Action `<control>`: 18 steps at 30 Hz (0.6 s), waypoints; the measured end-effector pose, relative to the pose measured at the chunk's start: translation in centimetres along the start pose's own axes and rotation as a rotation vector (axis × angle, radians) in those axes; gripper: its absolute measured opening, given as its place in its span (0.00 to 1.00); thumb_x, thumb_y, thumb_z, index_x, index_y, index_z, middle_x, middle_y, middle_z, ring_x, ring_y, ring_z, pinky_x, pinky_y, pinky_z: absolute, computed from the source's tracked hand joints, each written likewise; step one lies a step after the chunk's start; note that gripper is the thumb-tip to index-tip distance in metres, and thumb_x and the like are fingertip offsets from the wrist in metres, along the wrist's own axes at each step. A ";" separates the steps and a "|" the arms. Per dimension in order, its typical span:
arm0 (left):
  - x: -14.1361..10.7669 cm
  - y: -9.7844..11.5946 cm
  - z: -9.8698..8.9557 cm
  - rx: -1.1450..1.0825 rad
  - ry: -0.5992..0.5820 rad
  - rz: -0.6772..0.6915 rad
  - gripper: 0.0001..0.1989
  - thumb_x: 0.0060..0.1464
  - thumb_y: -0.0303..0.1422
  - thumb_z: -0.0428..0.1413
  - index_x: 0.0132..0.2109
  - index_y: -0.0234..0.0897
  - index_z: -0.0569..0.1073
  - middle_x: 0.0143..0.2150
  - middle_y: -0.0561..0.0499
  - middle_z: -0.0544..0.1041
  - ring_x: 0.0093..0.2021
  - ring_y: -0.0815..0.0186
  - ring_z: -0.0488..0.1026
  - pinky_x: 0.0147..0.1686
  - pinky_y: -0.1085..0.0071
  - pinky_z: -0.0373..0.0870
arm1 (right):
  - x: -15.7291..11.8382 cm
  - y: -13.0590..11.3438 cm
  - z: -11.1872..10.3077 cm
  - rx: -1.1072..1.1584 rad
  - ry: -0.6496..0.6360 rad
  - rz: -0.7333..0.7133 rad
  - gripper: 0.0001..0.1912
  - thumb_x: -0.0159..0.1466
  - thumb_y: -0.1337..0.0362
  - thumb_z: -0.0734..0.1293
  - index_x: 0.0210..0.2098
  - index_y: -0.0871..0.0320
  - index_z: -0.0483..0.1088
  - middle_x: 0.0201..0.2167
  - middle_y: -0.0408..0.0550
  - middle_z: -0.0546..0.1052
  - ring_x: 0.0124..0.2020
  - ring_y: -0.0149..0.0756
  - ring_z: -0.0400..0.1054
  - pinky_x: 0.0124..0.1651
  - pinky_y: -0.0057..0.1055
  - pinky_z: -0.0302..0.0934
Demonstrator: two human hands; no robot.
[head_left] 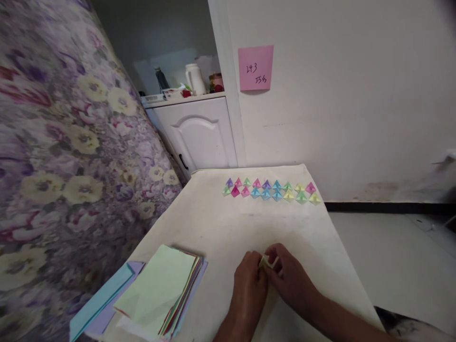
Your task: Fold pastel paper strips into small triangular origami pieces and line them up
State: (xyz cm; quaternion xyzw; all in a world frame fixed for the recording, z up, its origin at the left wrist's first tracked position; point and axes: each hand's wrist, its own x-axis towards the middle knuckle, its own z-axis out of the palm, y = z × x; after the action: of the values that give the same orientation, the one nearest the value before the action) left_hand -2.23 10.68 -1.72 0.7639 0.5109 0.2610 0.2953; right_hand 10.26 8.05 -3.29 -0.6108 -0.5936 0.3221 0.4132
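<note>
Both hands meet over the table (221,223) — the left hand (251,280) and right hand (288,275) each close a fingertip grip on a small yellow paper (265,262), held between them. On the table, that paper is nearer the wearer than the folded pieces (266,194); the stack (160,285) lies to its left.

"What sort of place is this?"

"It looks like a room in a home: a floral curtain (85,156), a white panelled cupboard (199,135), and a pale jug (195,79) among small household things on the shelf (185,99)."
</note>
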 end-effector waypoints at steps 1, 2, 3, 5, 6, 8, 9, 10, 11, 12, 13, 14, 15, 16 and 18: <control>0.0 0.2 0.0 -0.013 -0.007 0.005 0.07 0.50 0.24 0.44 0.28 0.38 0.63 0.28 0.53 0.66 0.29 0.67 0.63 0.28 0.73 0.55 | 0.1 0.1 0.0 -0.015 0.009 -0.012 0.09 0.55 0.71 0.60 0.36 0.56 0.60 0.29 0.42 0.68 0.27 0.30 0.64 0.30 0.28 0.58; -0.1 0.3 0.0 -0.024 -0.012 0.009 0.07 0.51 0.25 0.44 0.28 0.38 0.63 0.28 0.53 0.66 0.30 0.67 0.64 0.28 0.73 0.56 | 0.2 0.1 0.0 -0.033 0.017 -0.028 0.08 0.55 0.72 0.60 0.34 0.56 0.60 0.27 0.42 0.68 0.27 0.31 0.63 0.30 0.28 0.57; -0.1 0.4 0.0 -0.032 -0.013 0.012 0.07 0.52 0.25 0.44 0.29 0.38 0.64 0.29 0.53 0.66 0.30 0.67 0.64 0.28 0.72 0.56 | 0.4 0.2 -0.1 -0.053 0.022 -0.048 0.07 0.55 0.72 0.59 0.33 0.56 0.60 0.26 0.42 0.67 0.27 0.31 0.63 0.30 0.28 0.57; -0.1 0.5 0.0 -0.040 -0.008 0.018 0.07 0.53 0.26 0.44 0.30 0.38 0.65 0.29 0.53 0.66 0.30 0.66 0.64 0.29 0.72 0.57 | 0.6 0.4 -0.2 -0.094 0.033 -0.092 0.06 0.55 0.73 0.59 0.31 0.57 0.61 0.26 0.42 0.66 0.26 0.31 0.61 0.30 0.28 0.56; -0.1 0.5 0.1 -0.042 -0.005 0.026 0.08 0.53 0.26 0.44 0.30 0.38 0.65 0.29 0.53 0.66 0.30 0.66 0.64 0.29 0.72 0.57 | 0.6 0.5 -0.3 -0.114 0.038 -0.109 0.06 0.54 0.73 0.59 0.31 0.57 0.61 0.26 0.42 0.66 0.26 0.31 0.61 0.30 0.28 0.56; -0.1 0.3 0.0 -0.038 0.009 0.043 0.08 0.53 0.25 0.44 0.31 0.38 0.66 0.30 0.53 0.67 0.31 0.66 0.64 0.30 0.71 0.57 | 0.6 0.5 -0.6 -0.163 0.040 -0.126 0.07 0.54 0.72 0.59 0.32 0.57 0.62 0.28 0.42 0.66 0.26 0.30 0.61 0.29 0.27 0.56; -0.1 0.2 0.0 -0.033 0.020 0.052 0.08 0.52 0.24 0.44 0.31 0.38 0.66 0.30 0.52 0.67 0.31 0.66 0.64 0.30 0.71 0.58 | 0.5 0.4 -0.7 -0.193 0.042 -0.133 0.07 0.55 0.70 0.60 0.34 0.56 0.62 0.30 0.43 0.66 0.27 0.31 0.62 0.29 0.27 0.56; -0.1 0.1 0.0 -0.026 0.033 0.061 0.08 0.52 0.23 0.44 0.31 0.38 0.66 0.30 0.52 0.67 0.31 0.66 0.64 0.30 0.71 0.58 | 0.3 0.3 -0.9 -0.224 0.049 -0.142 0.08 0.55 0.69 0.61 0.35 0.56 0.63 0.32 0.44 0.67 0.28 0.32 0.63 0.29 0.28 0.56; 0.0 0.0 -0.1 -0.017 0.046 0.069 0.08 0.51 0.23 0.44 0.31 0.38 0.66 0.30 0.52 0.67 0.31 0.66 0.65 0.30 0.71 0.58 | 0.2 0.1 -1.2 -0.253 0.058 -0.154 0.08 0.55 0.67 0.62 0.36 0.55 0.63 0.33 0.45 0.67 0.29 0.33 0.64 0.30 0.29 0.56; 0.0 0.0 -0.2 -0.005 0.058 0.072 0.08 0.51 0.22 0.44 0.30 0.38 0.65 0.30 0.52 0.66 0.31 0.66 0.64 0.30 0.71 0.58 | 0.0 -0.2 -1.4 -0.269 0.071 -0.169 0.09 0.56 0.66 0.62 0.37 0.55 0.63 0.34 0.45 0.68 0.31 0.34 0.64 0.31 0.29 0.57; 0.1 -0.1 -0.3 0.009 0.069 0.071 0.09 0.50 0.22 0.44 0.30 0.38 0.65 0.29 0.52 0.66 0.31 0.66 0.64 0.30 0.71 0.58 | -0.2 -0.5 -1.6 -0.269 0.075 -0.172 0.09 0.56 0.65 0.62 0.38 0.55 0.63 0.33 0.45 0.68 0.31 0.35 0.65 0.32 0.30 0.57; 0.2 -0.1 -0.4 0.022 0.075 0.067 0.09 0.50 0.22 0.44 0.30 0.38 0.65 0.29 0.52 0.66 0.30 0.66 0.64 0.30 0.71 0.58 | -0.5 -0.7 -1.7 -0.246 0.062 -0.162 0.10 0.57 0.65 0.62 0.40 0.55 0.62 0.30 0.44 0.68 0.29 0.34 0.65 0.32 0.30 0.57; 0.2 -0.1 -0.6 0.033 0.079 0.061 0.09 0.50 0.22 0.44 0.30 0.38 0.66 0.29 0.53 0.65 0.30 0.66 0.64 0.30 0.71 0.58 | -0.7 -1.0 -1.7 -0.206 0.035 -0.136 0.11 0.58 0.65 0.61 0.41 0.55 0.61 0.26 0.42 0.68 0.27 0.33 0.64 0.30 0.29 0.56; 0.3 -0.2 -0.7 0.041 0.081 0.056 0.09 0.50 0.22 0.44 0.30 0.37 0.66 0.29 0.52 0.65 0.30 0.66 0.64 0.30 0.71 0.58 | -0.8 -1.1 -1.7 -0.161 0.001 -0.108 0.13 0.58 0.66 0.60 0.44 0.55 0.60 0.24 0.40 0.68 0.25 0.32 0.64 0.29 0.29 0.56; 0.3 -0.2 -0.9 0.047 0.079 0.050 0.10 0.50 0.22 0.44 0.32 0.37 0.67 0.30 0.52 0.66 0.30 0.65 0.65 0.30 0.70 0.59 | -1.1 -1.1 -1.2 -0.072 -0.056 -0.057 0.17 0.58 0.67 0.60 0.47 0.55 0.58 0.21 0.38 0.67 0.23 0.31 0.64 0.29 0.28 0.57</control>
State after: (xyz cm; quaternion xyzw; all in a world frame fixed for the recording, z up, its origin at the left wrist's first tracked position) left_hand -2.85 11.21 -1.20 0.7723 0.5089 0.2863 0.2501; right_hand 10.75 6.72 -1.86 -0.5988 -0.6334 0.3056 0.3832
